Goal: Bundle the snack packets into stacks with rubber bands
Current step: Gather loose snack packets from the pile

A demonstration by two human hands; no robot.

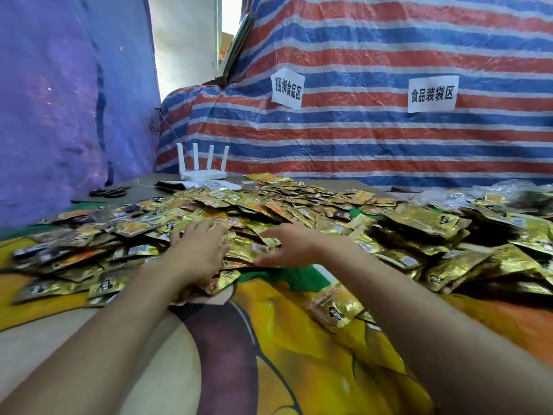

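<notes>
A wide heap of gold foil snack packets (299, 211) covers the middle of the table. My left hand (199, 250) lies palm down on the near edge of the heap, fingers spread over the packets. My right hand (288, 245) reaches in from the right, its thumb and fingers curved around a few packets (254, 250) between the two hands. One packet (336, 307) lies apart on the cloth, beside my right forearm. No rubber band shows on either hand.
An orange, yellow and green printed cloth (299, 354) covers the table. Black scissors (109, 192) and a white router (203, 163) sit at the back left. Clear plastic bags (466, 193) lie at the back right. A striped tarp with two paper signs (431, 94) hangs behind.
</notes>
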